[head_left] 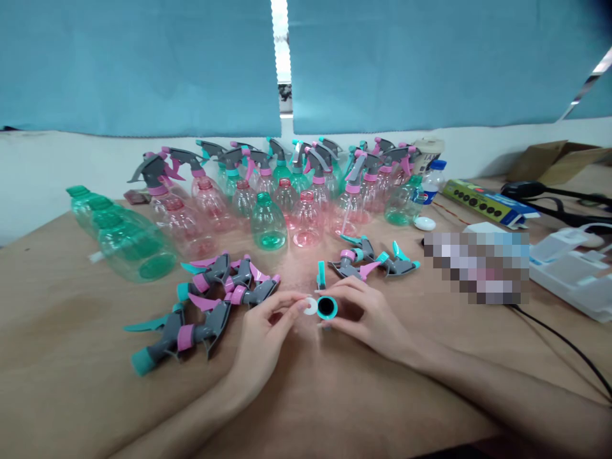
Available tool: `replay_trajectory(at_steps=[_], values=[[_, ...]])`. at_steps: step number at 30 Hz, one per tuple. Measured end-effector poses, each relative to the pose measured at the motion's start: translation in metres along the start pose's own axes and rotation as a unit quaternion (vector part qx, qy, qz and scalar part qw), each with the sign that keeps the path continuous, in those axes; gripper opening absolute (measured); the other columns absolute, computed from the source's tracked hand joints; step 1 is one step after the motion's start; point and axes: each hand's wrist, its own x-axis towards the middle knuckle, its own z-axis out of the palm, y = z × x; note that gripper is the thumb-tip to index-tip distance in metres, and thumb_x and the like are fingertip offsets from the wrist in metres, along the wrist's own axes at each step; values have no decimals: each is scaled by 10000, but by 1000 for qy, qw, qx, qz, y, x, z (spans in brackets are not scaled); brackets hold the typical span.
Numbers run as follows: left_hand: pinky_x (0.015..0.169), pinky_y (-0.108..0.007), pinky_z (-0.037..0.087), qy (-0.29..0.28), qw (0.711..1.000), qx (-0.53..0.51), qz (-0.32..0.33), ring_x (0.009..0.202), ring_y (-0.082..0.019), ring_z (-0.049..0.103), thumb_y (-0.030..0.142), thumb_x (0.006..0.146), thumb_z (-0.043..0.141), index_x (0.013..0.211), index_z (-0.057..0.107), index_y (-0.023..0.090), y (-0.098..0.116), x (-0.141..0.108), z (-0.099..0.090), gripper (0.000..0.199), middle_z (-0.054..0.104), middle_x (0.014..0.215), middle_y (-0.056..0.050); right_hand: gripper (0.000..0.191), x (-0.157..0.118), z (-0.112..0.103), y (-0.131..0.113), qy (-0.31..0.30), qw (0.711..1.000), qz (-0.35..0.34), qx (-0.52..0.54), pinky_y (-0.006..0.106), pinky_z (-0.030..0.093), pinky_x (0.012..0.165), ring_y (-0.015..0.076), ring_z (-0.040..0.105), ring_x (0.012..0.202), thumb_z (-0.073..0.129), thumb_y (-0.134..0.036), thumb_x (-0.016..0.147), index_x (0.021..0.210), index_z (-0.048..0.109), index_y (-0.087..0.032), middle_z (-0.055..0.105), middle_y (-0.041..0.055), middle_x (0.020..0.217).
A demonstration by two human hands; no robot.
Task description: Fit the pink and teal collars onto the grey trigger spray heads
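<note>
Two bare hands w/ parts of trigger sprayers. L hand (pixel 261 331): fingertips closed on white ring (pixel 310 306). R hand (pixel 373 319): fingers parted only as far as spray head (pixel 327 308), gripped between them, its round teal collar facing the camera, beside the ring. Both parts lie centrally, nearer the viewer than the standing btls. Labels: blue-capped btl. (pixel 429 185) appears to read "pepsi"; pale cup (pixel 427 155) shows partial lettering, approx. "IAM"; print on yellow-blue box (pixel 482 201) too small to read. Containers: pink btls. (pixel 306 220) & green btls. (pixel 268 222) on surface (pixel 71 319), many w/ sprayers fitted; contents unclear.
</note>
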Motion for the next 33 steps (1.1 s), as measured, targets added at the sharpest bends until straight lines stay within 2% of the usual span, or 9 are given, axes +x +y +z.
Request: replay_trajectory(at_steps=[7,13,16,20,25,27,33], values=[[632,-233,440,14,996,45,82,787,-151,567,317,828,620,800,710,211,5,-5,6,142,607,842,-14,290,-3,6,-6,2,1000,-2,5,338,488,837,176,579,958,698,-220,779,1061,634,-241,593,44,1020],[572,-206,447,-11,981,128,145,693,-103,526,281,858,599,843,696,238,-2,-8,9,107,518,862,-1,251,-5,10,-10,-2,1000,-16,26,292,507,731,155,586,857,690,-246,787,1030,642,-206,586,47,977],[603,-221,473,13,961,190,203,697,-102,526,229,857,598,876,649,212,-3,-9,10,58,485,871,-3,267,-6,10,-11,-4,1000,-18,25,278,504,690,146,580,816,691,-236,785,1045,643,-198,583,50,966],[628,-239,493,21,933,235,273,682,-98,531,162,868,562,877,598,193,-2,-10,8,48,500,894,-12,310,-7,9,-8,-5,999,-23,26,290,505,738,154,582,870,703,-224,774,1077,638,-206,581,49,988],[778,-315,496,-32,850,302,430,871,-169,554,88,812,596,926,599,182,6,-8,-1,147,623,911,-34,332,-6,6,-6,5,999,-31,22,306,499,790,162,574,925,690,-204,785,1111,629,-199,578,55,997],[781,-331,497,-47,828,330,451,889,-184,558,113,794,621,960,608,184,9,-6,-4,182,660,937,-39,340,-6,5,-6,2,999,-37,20,308,499,797,161,573,925,691,-187,782,1116,627,-192,576,58,996],[763,-331,481,-68,810,365,454,901,-194,589,197,788,629,941,635,204,11,-5,-4,153,703,929,-19,339,-7,5,-6,-12,999,-27,27,305,516,759,146,574,856,691,-185,781,1114,626,-194,570,54,989]])
